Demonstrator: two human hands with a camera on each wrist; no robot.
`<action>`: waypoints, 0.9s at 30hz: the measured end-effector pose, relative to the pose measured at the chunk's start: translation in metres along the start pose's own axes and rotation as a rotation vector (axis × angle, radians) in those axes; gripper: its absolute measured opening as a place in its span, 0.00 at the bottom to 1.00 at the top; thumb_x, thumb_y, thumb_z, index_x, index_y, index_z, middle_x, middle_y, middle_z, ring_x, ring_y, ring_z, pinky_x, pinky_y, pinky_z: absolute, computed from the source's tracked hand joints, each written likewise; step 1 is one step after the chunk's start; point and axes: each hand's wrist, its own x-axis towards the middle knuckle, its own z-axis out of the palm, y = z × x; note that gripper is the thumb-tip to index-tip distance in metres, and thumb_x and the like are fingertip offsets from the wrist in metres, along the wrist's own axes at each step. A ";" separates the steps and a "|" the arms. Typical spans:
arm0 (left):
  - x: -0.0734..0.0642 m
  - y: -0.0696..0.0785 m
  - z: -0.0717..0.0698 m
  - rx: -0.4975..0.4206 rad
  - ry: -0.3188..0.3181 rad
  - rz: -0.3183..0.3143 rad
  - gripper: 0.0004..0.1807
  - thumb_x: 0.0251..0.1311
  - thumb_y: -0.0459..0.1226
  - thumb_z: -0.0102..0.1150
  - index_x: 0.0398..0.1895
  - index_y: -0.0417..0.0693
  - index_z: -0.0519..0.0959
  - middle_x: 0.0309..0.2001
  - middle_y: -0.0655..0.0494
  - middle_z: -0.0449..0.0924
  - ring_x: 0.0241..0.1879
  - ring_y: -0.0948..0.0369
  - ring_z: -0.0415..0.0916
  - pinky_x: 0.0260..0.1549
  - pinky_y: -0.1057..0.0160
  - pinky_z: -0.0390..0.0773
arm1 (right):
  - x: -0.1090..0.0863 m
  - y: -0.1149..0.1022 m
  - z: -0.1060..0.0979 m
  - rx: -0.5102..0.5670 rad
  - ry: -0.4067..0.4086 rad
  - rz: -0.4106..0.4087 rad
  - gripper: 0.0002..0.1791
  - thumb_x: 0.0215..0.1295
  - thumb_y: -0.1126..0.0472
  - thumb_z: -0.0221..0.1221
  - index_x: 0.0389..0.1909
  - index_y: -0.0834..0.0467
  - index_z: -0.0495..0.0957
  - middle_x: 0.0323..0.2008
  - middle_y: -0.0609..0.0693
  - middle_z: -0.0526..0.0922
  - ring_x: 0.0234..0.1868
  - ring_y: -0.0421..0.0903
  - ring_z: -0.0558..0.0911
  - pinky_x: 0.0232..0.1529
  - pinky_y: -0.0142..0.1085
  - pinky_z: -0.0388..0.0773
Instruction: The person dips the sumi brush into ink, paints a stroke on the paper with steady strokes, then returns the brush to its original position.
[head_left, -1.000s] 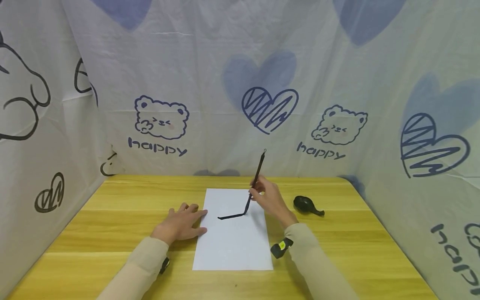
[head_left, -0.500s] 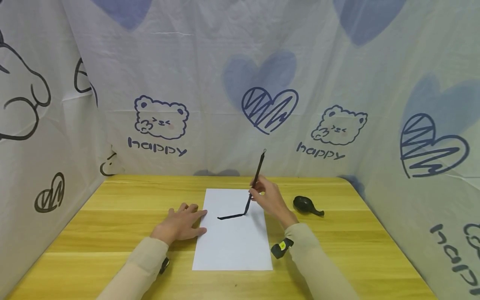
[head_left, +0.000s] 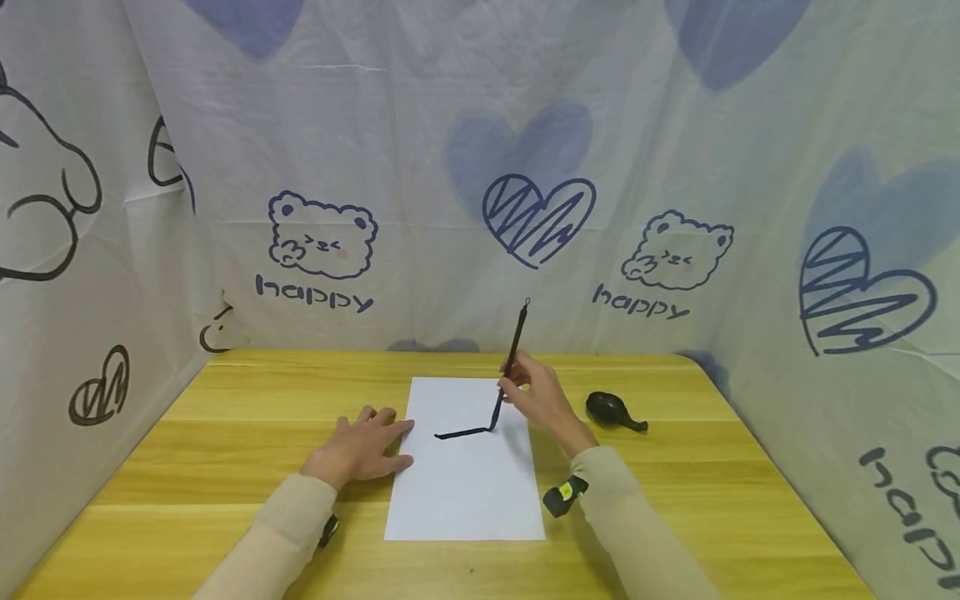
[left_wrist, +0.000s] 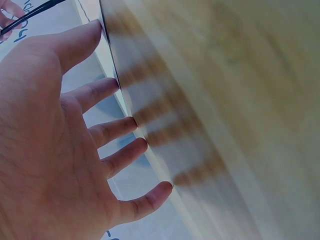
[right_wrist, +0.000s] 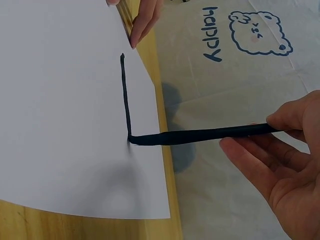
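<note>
My right hand (head_left: 542, 400) pinches a dark writing brush (head_left: 517, 340) between thumb and fingers, its handle leaning a little to the right at the top. The brush tip meets the white sheet of paper (head_left: 465, 496) at the right end of a black ink stroke (head_left: 461, 433). In the right wrist view the brush (right_wrist: 200, 135) joins that stroke (right_wrist: 125, 95) at a corner. My left hand (head_left: 360, 448) lies spread at the paper's left edge, thumb and forefinger on it. The left wrist view shows that hand (left_wrist: 65, 135) with its fingertips down on the surface.
A black, rounded ink dish with a spout-like end (head_left: 611, 410) sits on the wooden table (head_left: 675, 517), right of the paper. A pale curtain (head_left: 420, 250) with hearts and bears encloses the table's back and sides.
The brush tip has crept slightly to the right, lengthening the ink stroke a little. My left hand and the paper stay where they were.
</note>
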 end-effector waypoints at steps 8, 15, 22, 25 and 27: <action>-0.001 0.000 0.000 -0.004 -0.002 0.001 0.36 0.69 0.59 0.58 0.76 0.56 0.69 0.76 0.41 0.65 0.74 0.36 0.60 0.63 0.18 0.57 | 0.000 -0.004 -0.002 -0.015 -0.012 0.008 0.07 0.69 0.70 0.60 0.46 0.63 0.78 0.40 0.65 0.86 0.42 0.57 0.88 0.39 0.34 0.88; 0.001 -0.001 0.003 -0.001 0.012 -0.001 0.36 0.69 0.59 0.58 0.75 0.56 0.70 0.75 0.41 0.66 0.73 0.37 0.61 0.64 0.20 0.59 | 0.000 -0.006 -0.002 -0.035 0.006 0.028 0.07 0.69 0.69 0.61 0.46 0.62 0.78 0.39 0.62 0.87 0.41 0.54 0.88 0.39 0.34 0.88; 0.001 -0.002 0.004 -0.002 0.022 0.001 0.36 0.68 0.58 0.59 0.74 0.55 0.71 0.75 0.41 0.66 0.72 0.38 0.62 0.63 0.20 0.59 | -0.001 -0.008 -0.001 -0.046 0.010 0.036 0.07 0.69 0.69 0.61 0.46 0.61 0.78 0.39 0.61 0.87 0.41 0.54 0.88 0.39 0.34 0.88; 0.001 -0.002 0.003 -0.002 0.021 0.000 0.36 0.68 0.58 0.59 0.75 0.55 0.71 0.75 0.41 0.66 0.73 0.38 0.62 0.63 0.20 0.59 | -0.001 -0.009 -0.001 -0.046 0.012 0.032 0.07 0.69 0.69 0.61 0.46 0.61 0.78 0.39 0.62 0.87 0.41 0.54 0.88 0.39 0.34 0.88; 0.001 -0.002 0.003 -0.001 0.020 0.000 0.36 0.68 0.59 0.59 0.75 0.55 0.71 0.75 0.41 0.66 0.73 0.38 0.62 0.64 0.20 0.59 | 0.000 -0.010 0.000 -0.042 0.014 0.028 0.07 0.70 0.69 0.60 0.46 0.61 0.78 0.39 0.62 0.87 0.41 0.54 0.88 0.39 0.35 0.88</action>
